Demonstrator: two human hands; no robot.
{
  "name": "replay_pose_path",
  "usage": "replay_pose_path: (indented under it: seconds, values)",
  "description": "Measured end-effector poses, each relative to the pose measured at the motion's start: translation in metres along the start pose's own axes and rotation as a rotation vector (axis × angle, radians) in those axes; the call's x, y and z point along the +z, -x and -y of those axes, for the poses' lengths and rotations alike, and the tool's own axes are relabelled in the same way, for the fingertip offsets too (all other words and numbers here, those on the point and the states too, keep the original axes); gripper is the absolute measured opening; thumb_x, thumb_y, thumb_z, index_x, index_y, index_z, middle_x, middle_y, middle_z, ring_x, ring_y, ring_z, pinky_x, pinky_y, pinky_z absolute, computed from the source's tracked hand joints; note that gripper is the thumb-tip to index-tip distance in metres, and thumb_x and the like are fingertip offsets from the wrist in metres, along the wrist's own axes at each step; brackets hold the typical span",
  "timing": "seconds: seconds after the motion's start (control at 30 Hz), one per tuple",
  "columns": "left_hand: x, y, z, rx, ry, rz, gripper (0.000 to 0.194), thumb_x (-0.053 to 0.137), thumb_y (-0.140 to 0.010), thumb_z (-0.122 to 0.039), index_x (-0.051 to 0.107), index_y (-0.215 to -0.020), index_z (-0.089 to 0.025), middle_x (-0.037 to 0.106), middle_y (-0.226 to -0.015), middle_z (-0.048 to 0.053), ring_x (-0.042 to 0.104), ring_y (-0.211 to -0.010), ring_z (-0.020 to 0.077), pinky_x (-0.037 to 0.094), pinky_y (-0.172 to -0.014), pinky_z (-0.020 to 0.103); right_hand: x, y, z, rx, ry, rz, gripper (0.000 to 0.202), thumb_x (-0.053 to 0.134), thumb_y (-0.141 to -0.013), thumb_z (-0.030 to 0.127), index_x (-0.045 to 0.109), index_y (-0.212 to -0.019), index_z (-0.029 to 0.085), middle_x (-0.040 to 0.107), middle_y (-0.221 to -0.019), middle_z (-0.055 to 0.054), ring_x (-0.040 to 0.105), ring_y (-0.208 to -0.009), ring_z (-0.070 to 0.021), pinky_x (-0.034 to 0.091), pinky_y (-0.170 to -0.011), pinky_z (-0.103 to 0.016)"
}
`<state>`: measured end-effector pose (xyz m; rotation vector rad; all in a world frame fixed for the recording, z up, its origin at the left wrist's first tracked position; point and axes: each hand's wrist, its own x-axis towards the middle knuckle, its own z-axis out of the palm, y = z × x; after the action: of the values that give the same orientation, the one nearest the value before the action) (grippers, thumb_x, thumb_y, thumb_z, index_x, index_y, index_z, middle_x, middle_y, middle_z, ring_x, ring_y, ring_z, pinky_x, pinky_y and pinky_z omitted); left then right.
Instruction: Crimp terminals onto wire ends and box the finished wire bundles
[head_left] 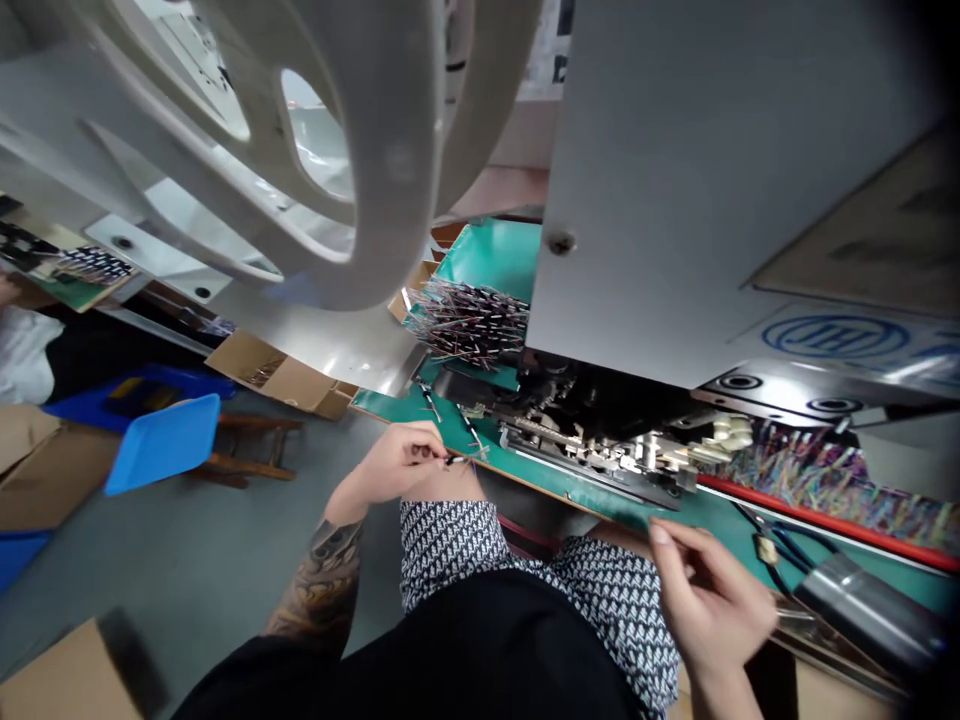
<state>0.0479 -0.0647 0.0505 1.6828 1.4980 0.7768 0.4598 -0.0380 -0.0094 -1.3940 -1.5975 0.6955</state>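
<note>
My left hand point(397, 458) is closed in a pinch at the front edge of the green bench. Between its fingertips is a short cable piece point(456, 460) with a dark sleeve and thin wire ends. My right hand point(716, 590) is in front of the bench's right part, thumb and forefinger tips pressed together; anything between them is too small to make out. Between the hands lies the machine's metal track point(600, 462). A couple of similar cable pieces point(471, 430) rest on the green surface point(386, 405) beside my left hand.
A large heap of cut dark cables point(472, 322) lies behind the track. At right are pliers point(787, 545), a metal cylinder point(870, 610), a red bar point(832, 522) and many coloured wires point(840, 470). The grey machine housing point(712, 180) and pale reel point(390, 150) overhang the bench.
</note>
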Motion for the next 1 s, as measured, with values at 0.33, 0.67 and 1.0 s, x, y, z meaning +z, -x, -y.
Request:
replay_pose_path:
  seconds: [0.33,0.67,1.0]
  values:
    - [0.096,-0.025,-0.052,-0.263,0.677,0.333,0.019,0.069,-0.096,-0.031,0.074,-0.091,-0.013,0.076,-0.087,0.007,0.068,-0.072,0.0138,0.055,-0.072,0.028,0.047,-0.012,0.07,0.516,-0.77,0.526,0.036,0.081,-0.092,0.049,0.082,-0.116,0.022,0.07,-0.074,-0.002,0.048,-0.049,-0.009,0.033,-0.041,-0.02]
    - [0.119,-0.03,-0.062,-0.214,0.755,0.198,0.01,0.079,-0.09,-0.022,0.072,-0.094,-0.017,0.077,-0.084,0.005,0.071,-0.071,0.0165,0.057,-0.066,0.026,0.052,-0.02,0.073,0.538,-0.835,0.327,0.027,0.078,-0.096,0.044,0.085,-0.097,0.018,0.073,-0.068,-0.004,0.061,-0.047,-0.0128,0.048,-0.041,-0.022]
    - [0.123,-0.029,-0.072,-0.168,0.602,-0.006,0.012,0.072,-0.094,-0.022,0.07,-0.084,-0.014,0.076,-0.079,0.005,0.068,-0.064,0.0118,0.056,-0.062,0.023,0.048,-0.01,0.068,-0.02,-0.224,-0.11,0.008,0.083,-0.09,0.018,0.081,-0.098,0.021,0.074,-0.075,0.001,0.066,-0.057,-0.0133,0.056,-0.056,-0.025]
